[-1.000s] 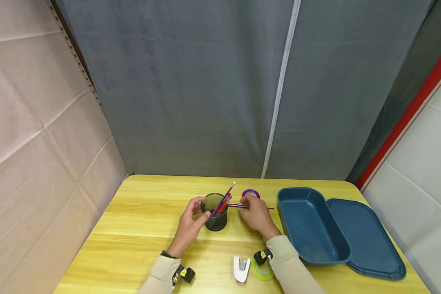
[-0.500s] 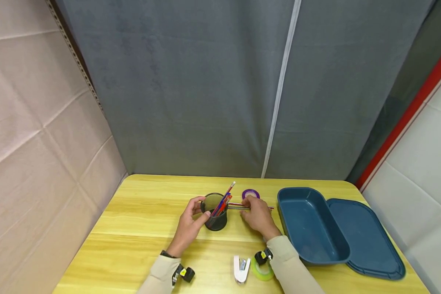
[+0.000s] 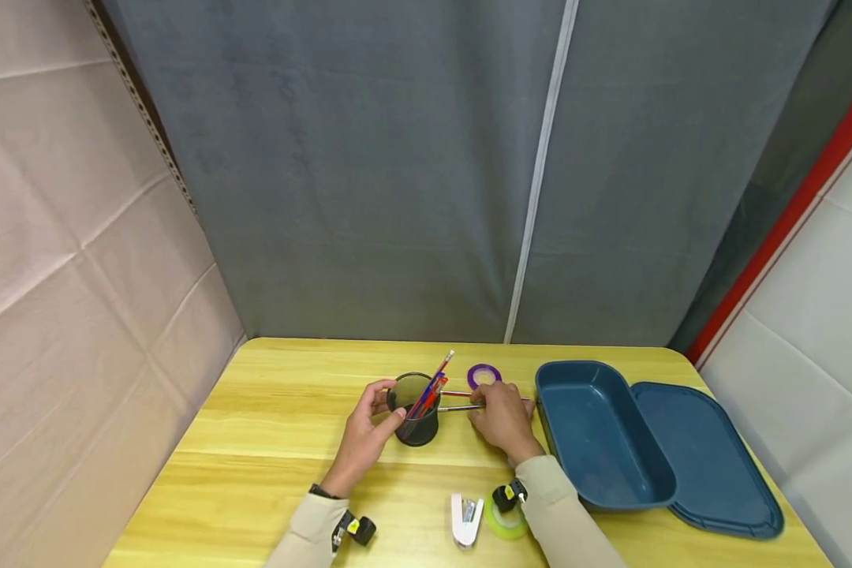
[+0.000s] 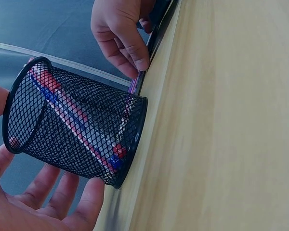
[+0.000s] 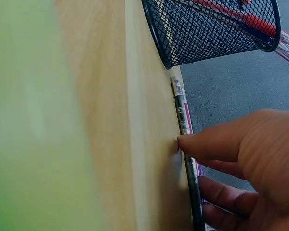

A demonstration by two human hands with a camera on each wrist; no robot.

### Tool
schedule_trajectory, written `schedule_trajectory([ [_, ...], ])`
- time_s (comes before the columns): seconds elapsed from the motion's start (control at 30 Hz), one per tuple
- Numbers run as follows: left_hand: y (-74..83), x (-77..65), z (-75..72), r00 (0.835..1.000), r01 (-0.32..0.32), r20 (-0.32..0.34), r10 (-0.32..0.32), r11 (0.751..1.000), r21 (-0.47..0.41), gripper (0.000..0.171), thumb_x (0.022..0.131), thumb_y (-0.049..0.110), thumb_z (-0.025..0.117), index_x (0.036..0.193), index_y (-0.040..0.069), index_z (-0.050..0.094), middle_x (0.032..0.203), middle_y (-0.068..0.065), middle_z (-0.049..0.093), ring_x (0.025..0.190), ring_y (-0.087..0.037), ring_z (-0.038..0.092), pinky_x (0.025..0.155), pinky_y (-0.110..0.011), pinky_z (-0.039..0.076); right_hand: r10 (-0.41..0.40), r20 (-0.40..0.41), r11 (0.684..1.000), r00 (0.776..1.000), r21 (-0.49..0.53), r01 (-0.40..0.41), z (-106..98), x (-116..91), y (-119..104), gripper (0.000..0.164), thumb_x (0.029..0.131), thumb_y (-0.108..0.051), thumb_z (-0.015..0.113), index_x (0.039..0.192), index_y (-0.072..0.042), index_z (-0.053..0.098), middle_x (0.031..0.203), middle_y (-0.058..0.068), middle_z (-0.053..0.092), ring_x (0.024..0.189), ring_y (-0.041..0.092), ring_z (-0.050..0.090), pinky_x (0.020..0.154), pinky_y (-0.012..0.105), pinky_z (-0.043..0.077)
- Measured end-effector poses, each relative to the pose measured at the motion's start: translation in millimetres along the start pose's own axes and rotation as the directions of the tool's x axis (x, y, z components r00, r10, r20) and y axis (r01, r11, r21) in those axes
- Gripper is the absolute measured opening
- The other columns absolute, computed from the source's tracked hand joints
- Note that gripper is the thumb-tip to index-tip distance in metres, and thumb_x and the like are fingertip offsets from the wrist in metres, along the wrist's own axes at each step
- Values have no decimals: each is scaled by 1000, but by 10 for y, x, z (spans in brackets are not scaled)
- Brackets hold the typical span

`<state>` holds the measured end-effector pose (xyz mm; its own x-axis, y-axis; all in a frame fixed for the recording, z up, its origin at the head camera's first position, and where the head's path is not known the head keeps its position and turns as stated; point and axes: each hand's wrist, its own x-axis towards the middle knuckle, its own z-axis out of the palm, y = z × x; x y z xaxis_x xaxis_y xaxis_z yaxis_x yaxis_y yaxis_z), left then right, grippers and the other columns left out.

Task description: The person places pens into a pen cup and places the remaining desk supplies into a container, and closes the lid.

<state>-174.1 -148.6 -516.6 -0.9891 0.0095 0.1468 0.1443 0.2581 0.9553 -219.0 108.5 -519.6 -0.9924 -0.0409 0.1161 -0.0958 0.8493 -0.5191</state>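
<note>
My left hand (image 3: 360, 442) holds a black mesh pen cup (image 3: 416, 435), thumb at the rim and fingers spread round the far side. Inside lean a pencil (image 3: 447, 360) with a white eraser end and red and blue pens (image 3: 431, 397). To the right of the cup, my right hand (image 3: 504, 418) pinches a dark pen (image 5: 184, 115) low over the table, its labelled end pointing at the cup's base. A slim reddish pencil (image 3: 456, 394) lies just behind that pen, partly hidden by the fingers.
A purple tape roll (image 3: 480, 368) lies behind my right hand. Nearer are a small white stapler (image 3: 465, 525) and a green tape roll (image 3: 508, 528), partly under my right wrist. A blue box (image 3: 548, 410) stands at the right, its lid (image 3: 727, 465) beside it.
The dark pen has separated from the reddish pencil, its left end swinging toward me. My right hand has shifted slightly toward me and right. The left hand and cup have stayed put.
</note>
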Motion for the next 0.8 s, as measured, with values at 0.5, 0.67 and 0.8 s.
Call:
schedule_trajectory([
  [0.5,-6,-6,-25,1000,8,-4,-8,1000,5,51,97,21,75,144,20,57,127,-16,65,121,-31,63,107,-54,48,-52,23,998,998,40,51,24,5,31,7,86,-16,87,85,-17,80,94,2,77,97,31,63,85,56,47],
  [0.67,-7,-5,-21,1000,4,-2,-4,1000,-2,51,97,20,75,144,19,57,127,-17,65,120,-31,63,107,-54,48,-45,45,998,998,41,43,24,3,33,16,89,-15,85,78,-20,75,88,0,70,94,29,61,80,53,44],
  [0.8,-13,2,-20,1000,2,0,-2,1000,-4,51,96,19,75,144,18,57,127,-18,65,120,-31,64,106,-53,48,-47,53,998,998,39,45,16,7,35,15,90,-15,84,80,-20,74,89,-1,71,96,30,62,79,54,45],
])
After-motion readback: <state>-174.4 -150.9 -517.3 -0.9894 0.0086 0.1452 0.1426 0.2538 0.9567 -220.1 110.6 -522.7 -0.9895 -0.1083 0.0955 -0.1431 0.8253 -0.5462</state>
